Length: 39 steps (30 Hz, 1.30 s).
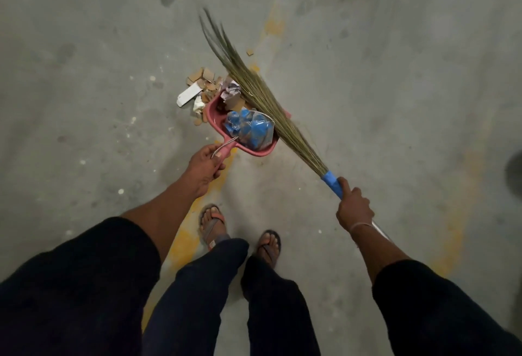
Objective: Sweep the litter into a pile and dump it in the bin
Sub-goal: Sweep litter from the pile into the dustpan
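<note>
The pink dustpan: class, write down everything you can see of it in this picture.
The pink dustpan looks like moulded plastic, with a flat tray, low side walls and a short handle. The left hand grips that handle. The pan lies low on the concrete floor, mouth pointing away from the person towards the cardboard scraps. Inside lie a clear bag of blue pieces, crumpled paper and some scraps. The broom, held by the right hand, lies across its right side.

Stained concrete floor (84,118) bears cardboard scraps (204,80) and a dustpan (255,150).
</note>
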Available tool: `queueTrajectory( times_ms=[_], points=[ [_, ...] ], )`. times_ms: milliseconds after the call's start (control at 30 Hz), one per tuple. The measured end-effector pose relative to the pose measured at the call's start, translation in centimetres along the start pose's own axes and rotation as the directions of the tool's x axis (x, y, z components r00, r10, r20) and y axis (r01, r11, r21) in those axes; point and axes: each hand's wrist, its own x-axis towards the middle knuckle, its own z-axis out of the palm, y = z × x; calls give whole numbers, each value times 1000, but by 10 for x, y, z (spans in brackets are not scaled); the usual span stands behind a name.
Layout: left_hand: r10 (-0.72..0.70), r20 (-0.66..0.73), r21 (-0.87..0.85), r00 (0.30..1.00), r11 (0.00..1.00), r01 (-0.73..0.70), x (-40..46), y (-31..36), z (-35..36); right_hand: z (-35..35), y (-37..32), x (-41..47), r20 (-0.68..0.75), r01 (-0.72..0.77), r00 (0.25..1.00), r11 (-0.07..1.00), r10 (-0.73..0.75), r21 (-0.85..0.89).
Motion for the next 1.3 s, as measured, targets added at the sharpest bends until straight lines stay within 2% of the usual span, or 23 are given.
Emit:
queueTrajectory(
  times_ms=[233,433,667,933,1133,1300],
  points=[
    [-6,61,-7,998,1000,6,-24,34,37,-27,6,-32,-11,-93,996,994,94,59],
    [-8,119,20,993,1000,6,-35,45,86,-44,39,-47,-68,-141,986,981,151,130],
    [-16,192,101,981,995,-3,-80,64,157,-65,113,-87,-118,-178,970,949,214,259],
    [-13,337,227,942,971,-68,-130,79,257,-78,208,-128,-106,-261,936,862,337,435],
    [-29,420,308,907,945,-113,-152,79,344,-82,276,-129,-107,-314,894,779,435,543],
    [-42,489,337,871,930,-145,-157,76,409,-85,324,-119,-135,-352,857,757,497,551]
  ],
)
